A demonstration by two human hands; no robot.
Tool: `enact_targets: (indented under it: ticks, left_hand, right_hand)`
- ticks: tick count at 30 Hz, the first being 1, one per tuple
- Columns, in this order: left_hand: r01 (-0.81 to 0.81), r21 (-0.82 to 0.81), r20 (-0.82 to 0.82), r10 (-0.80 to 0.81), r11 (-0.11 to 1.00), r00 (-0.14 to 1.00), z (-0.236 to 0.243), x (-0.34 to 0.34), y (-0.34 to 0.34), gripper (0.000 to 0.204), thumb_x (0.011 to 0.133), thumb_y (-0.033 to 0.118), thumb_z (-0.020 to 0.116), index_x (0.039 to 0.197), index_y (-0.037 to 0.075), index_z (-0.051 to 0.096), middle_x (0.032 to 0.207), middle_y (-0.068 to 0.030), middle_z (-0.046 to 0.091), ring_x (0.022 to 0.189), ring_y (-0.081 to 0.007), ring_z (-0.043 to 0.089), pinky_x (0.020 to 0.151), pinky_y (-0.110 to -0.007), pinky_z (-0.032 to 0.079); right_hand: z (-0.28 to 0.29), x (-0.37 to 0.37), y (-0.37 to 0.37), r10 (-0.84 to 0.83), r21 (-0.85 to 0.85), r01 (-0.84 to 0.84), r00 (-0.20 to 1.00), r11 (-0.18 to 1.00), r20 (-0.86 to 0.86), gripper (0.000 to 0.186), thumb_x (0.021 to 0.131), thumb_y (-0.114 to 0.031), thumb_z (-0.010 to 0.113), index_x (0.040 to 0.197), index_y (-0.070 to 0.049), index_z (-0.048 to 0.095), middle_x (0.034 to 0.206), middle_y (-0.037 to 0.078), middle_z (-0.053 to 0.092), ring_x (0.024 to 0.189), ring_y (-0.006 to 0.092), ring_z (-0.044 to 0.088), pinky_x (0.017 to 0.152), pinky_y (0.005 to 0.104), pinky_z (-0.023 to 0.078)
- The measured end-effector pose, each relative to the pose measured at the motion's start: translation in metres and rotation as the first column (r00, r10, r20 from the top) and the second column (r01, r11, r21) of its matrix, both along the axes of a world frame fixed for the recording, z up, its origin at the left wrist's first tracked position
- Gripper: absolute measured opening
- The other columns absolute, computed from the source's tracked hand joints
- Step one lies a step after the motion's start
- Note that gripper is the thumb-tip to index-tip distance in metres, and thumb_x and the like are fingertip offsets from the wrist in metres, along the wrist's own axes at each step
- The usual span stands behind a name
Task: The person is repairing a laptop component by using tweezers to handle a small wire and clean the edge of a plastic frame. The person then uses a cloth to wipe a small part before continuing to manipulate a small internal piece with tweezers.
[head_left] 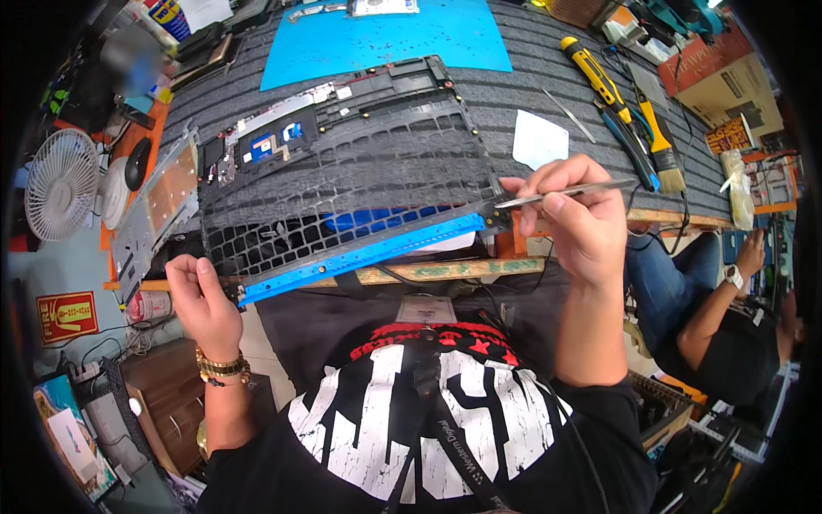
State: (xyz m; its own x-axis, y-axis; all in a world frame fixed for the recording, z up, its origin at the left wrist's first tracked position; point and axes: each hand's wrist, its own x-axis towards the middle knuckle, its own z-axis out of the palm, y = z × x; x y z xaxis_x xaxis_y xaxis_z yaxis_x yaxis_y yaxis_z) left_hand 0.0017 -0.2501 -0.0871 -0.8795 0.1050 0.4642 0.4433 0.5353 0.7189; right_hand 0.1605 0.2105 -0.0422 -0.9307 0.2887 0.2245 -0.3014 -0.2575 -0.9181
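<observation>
A black laptop top case (342,163), with a grid of empty key openings, is tilted up at the bench's near edge. A bright blue strip (368,257) runs along its near side. My left hand (204,304) is closed on the case's near left corner, thumb against fingertips. My right hand (578,210) pinches slim metal tweezers (591,187), their tip at the near right corner by a dark screw post. Whether the right fingers also grip the case is hard to see. A silver metal plate (163,206) leans beside the left edge of the case.
A blue mat (385,38) lies at the back of the ribbed grey bench cover (522,94). To the right are a white card (539,139), a yellow cutter (591,68), a brush (664,158) and a cardboard box (723,86). A fan (64,184) stands left; another person (728,317) sits right.
</observation>
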Motion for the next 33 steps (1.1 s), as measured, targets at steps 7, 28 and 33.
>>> enact_targets:
  ticks: [7, 28, 33]
  left_hand:
    - [-0.043, 0.139, 0.033, 0.039, 0.989, 0.999, 0.000, 0.029, -0.008, 0.013, 0.118, 0.009, 0.058, 0.107, 0.005, 0.052, 0.088, 0.0063, 0.044, 0.076, -0.0034, 0.037, 0.065, -0.025, 0.030]
    - [-0.191, 0.303, 0.182, 0.140, 0.934, 0.973, -0.031, 0.111, -0.032, 0.010, 0.115, 0.007, 0.062, 0.108, 0.007, 0.055, 0.092, 0.0056, 0.049, 0.080, -0.0038, 0.041, 0.070, -0.024, 0.035]
    - [-0.168, 0.278, 0.248, 0.099, 0.946, 0.964, -0.021, 0.116, -0.030, 0.013, 0.115, 0.007, 0.063, 0.105, 0.007, 0.055, 0.086, 0.0063, 0.049, 0.074, -0.0030, 0.042, 0.065, -0.024, 0.033]
  right_hand:
    - [0.003, -0.007, 0.002, 0.059, 0.047, -0.058, 0.998, 0.997, -0.019, 0.009, 0.102, -0.001, 0.071, 0.109, 0.001, 0.065, 0.109, 0.021, 0.078, 0.081, 0.0223, 0.078, 0.116, 0.0554, 0.056]
    - [-0.004, -0.062, 0.000, 0.206, 0.046, -0.209, 0.977, 0.977, 0.054, 0.009, 0.100, 0.000, 0.074, 0.107, 0.003, 0.070, 0.106, 0.018, 0.081, 0.078, 0.0173, 0.074, 0.074, 0.0330, 0.061]
    - [-0.007, -0.078, 0.007, 0.133, 0.166, -0.150, 0.985, 0.975, 0.111, 0.007, 0.101, -0.004, 0.074, 0.105, 0.002, 0.075, 0.089, 0.010, 0.080, 0.075, 0.0125, 0.074, 0.071, 0.0274, 0.056]
